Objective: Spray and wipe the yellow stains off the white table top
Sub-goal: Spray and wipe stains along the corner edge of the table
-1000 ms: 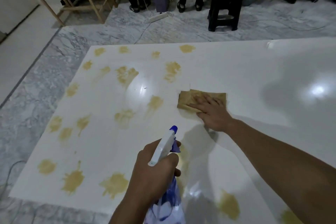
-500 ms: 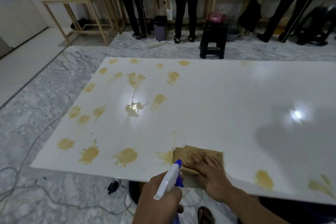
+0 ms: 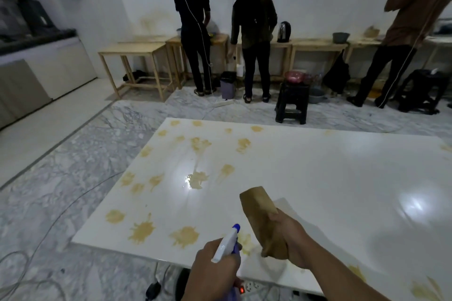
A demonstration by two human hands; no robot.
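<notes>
spray bottle [image 3: 226, 243] gripped in l hand [image 3: 215, 266], r hand [image 3: 292, 239] clutching brown cloth [image 3: 263, 220] above stained table [image 3: 318, 178].

Dim, tabletop [image 3: 318, 178] glare, edge distortion

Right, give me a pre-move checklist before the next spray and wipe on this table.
1. Spray bottle gripped in left hand: ok.
2. Nozzle pointing out over the stained side of the table top: ok.
3. Brown cloth held in right hand: ok, though lifted off the surface.
4. Yellow stains left to clean: not ok, many remain on the left half.
5. Liquid left in the bottle: cannot tell, its body is out of view.
</notes>
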